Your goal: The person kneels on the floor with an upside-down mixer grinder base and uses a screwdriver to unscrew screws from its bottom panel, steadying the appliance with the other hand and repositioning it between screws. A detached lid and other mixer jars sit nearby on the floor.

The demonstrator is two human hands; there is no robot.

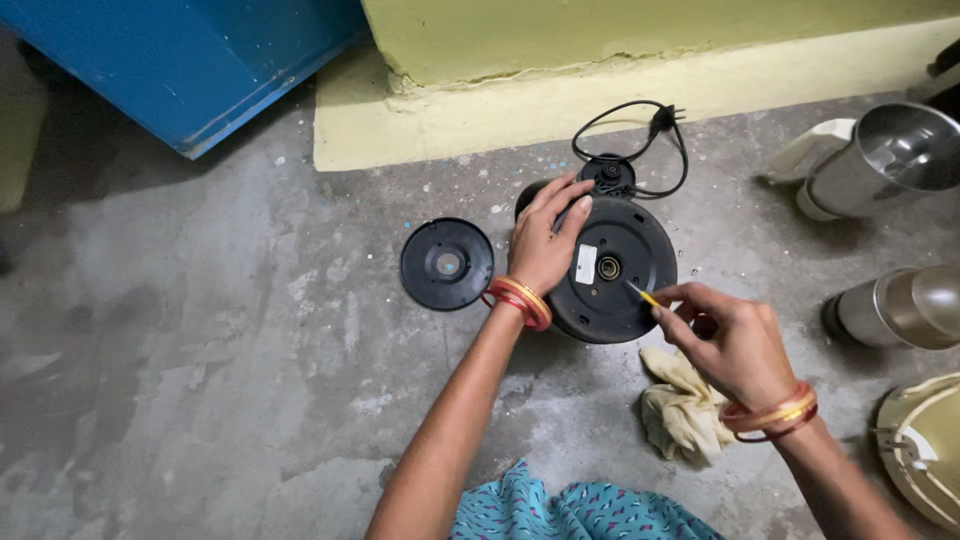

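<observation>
So, working from nearest to farthest: a bit of teal patterned cloth [560, 510] is showing at the bottom edge, probably the person's clothing, and both forearms are reaching out over a rough grey concrete floor [200, 350]. Each wrist is wearing red and gold bangles.

The right hand [725, 340] is curling shut around a thin tool with a yellow handle [643, 296], looks like a small screwdriver, and its tip is pointing in toward the middle of the appliance's underside. Just beside that hand a crumpled cream rag [680, 410] is lying on the floor.

The left hand [545, 240] is resting flat and mostly open on the black round appliance base [610, 270], fingers spread over the edge. My guess is it's pressing down to keep the thing from turning or sliding while the tool is working. The base is sitting upside down on the floor right between the two hands, smooth dark plastic with a small brass-looking ring at the centre and a white sticker next to it.

To the left of it, close but not touching, a flat black round cover plate [447, 264] is lying on the floor, apparently taken off the base. Behind the base its black power cord [640, 140] is looping around, plug end up.

Off to the right, shiny steel jars [900, 155] are lying on their sides, and a cream plastic piece [925, 450] is sitting at the corner. Farther back, a pale yellow painted step [600, 90] is running along the wall, and a blue panel [200, 60] is leaning at top left.
</observation>
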